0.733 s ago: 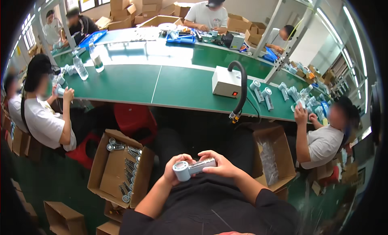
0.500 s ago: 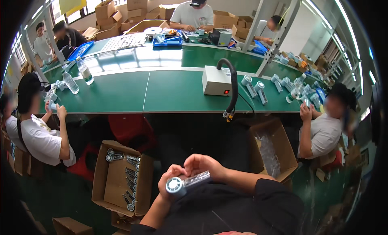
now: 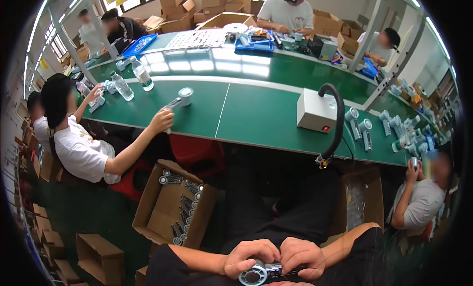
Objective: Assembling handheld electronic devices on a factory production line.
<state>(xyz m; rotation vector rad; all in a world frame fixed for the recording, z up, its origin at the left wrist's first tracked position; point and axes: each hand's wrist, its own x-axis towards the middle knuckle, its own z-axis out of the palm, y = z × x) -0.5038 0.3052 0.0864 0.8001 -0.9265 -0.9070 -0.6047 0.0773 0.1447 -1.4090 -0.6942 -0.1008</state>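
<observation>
Close to my body, at the lower edge, both my hands hold a pale blue handheld fan [image 3: 253,276] with a round grilled head and a shiny, clear-looking handle. My left hand [image 3: 246,256] is closed around the head end, with the thumb against its rim. Curled over the handle is my right hand [image 3: 304,256], which covers much of it. The two hands nearly touch at the knuckles. Several similar fans lie along the sides of an open cardboard box [image 3: 165,205] to the left of my legs.
Ahead stands a green table [image 3: 197,118] bearing a white machine [image 3: 311,111] with a bent black hose [image 3: 340,116]. Fans [image 3: 365,131] and bottles [image 3: 143,77] stand there too. A co-worker's hand [image 3: 162,120] holds another fan at left. A carton [image 3: 372,195] with clear plastic sits at right.
My hands have brought the fan lower and nearer my body, and its head now faces up differently. The left co-worker's arm has stretched over the table with a fan. The view has shifted.
</observation>
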